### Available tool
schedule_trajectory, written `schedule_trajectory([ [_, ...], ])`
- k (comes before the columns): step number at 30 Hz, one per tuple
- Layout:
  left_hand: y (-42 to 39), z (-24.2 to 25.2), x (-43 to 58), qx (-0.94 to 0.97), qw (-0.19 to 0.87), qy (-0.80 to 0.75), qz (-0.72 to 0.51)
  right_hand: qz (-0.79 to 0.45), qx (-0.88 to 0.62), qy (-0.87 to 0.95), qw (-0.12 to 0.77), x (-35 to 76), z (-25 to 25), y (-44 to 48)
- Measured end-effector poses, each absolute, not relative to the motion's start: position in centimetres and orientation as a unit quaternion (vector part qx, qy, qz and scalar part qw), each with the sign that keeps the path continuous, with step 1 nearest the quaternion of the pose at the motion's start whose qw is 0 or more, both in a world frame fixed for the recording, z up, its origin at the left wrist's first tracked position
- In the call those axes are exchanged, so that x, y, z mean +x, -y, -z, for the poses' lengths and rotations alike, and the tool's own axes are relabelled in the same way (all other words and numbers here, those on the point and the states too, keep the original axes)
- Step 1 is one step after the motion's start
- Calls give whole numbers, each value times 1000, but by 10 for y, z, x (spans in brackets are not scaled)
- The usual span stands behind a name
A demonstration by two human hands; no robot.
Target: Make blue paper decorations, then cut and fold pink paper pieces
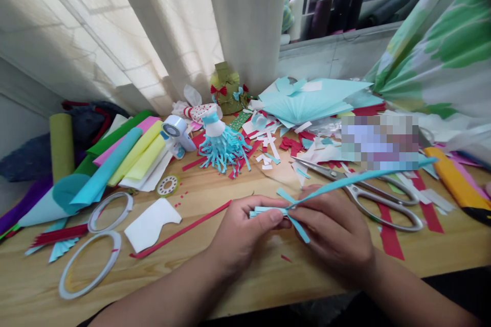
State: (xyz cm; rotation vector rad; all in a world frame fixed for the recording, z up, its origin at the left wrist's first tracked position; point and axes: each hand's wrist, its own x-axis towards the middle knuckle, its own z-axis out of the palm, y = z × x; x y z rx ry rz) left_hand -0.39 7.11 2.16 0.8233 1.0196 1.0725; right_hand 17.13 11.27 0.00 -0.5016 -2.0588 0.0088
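Observation:
My left hand [241,232] pinches a small folded bundle of light blue paper strips [268,210] between thumb and fingers. My right hand [333,235] is closed on the same bundle from the right. A long light blue strip [356,180] runs from it up and to the right across the table. Both hands hover just above the wooden table [215,271] near its front edge.
Large silver scissors [368,194] lie just right of my hands. A blue fringed paper figure [222,145], a tape dispenser [174,133], rolled coloured papers [115,158], tape rings [109,212], a red strip [180,232] and scattered paper scraps cover the table.

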Motion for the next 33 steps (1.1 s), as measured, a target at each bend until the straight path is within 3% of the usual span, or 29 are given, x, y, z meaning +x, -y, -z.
schedule_trajectory([
  [8, -76, -22, -3, 301, 731, -454, -411, 57, -161, 878, 448, 175, 7, -116],
  [17, -75, -23, -2, 291, 716, -460, -437, 49, -169, 870, 460, 173, -2, -112],
  [27, -75, -25, -4, 426, 619, -529, -396, -152, -254, 817, 496, 161, -8, -108],
  [33, -75, -27, -4, 468, 564, -567, -377, -196, -288, 810, 472, 162, -4, -110],
])
